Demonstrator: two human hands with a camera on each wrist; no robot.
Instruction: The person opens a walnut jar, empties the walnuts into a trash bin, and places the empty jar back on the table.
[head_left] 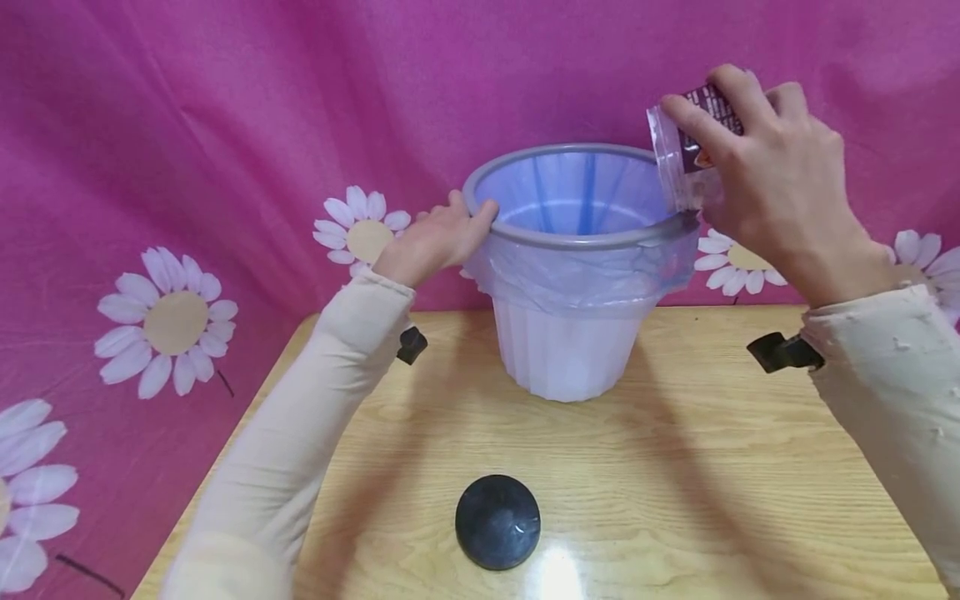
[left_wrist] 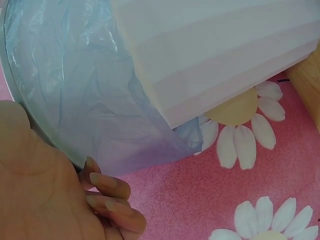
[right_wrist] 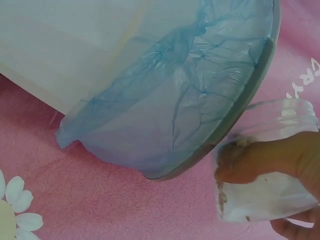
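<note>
A white trash bin [head_left: 566, 354] with a grey rim [head_left: 558, 242] stands on the table, lined with a translucent blue bag [head_left: 577, 279] folded down outside. My left hand [head_left: 438, 242] holds the bin's left rim, thumb over the top; the left wrist view has its fingers [left_wrist: 117, 187] bent beside the rim. At the right rim, my right hand [head_left: 787, 175] grips a clear plastic jar [head_left: 670, 158] with a dark label, tipped on its side towards the bin. Brown residue marks the jar [right_wrist: 270, 200] in the right wrist view. The bin's bottom is hidden.
A round black lid [head_left: 498, 522] lies on the wooden table [head_left: 675, 517] in front of the bin. Behind and at the left hangs a pink cloth [head_left: 247, 100] with white daisies. Black straps [head_left: 783, 352] stick out near both wrists.
</note>
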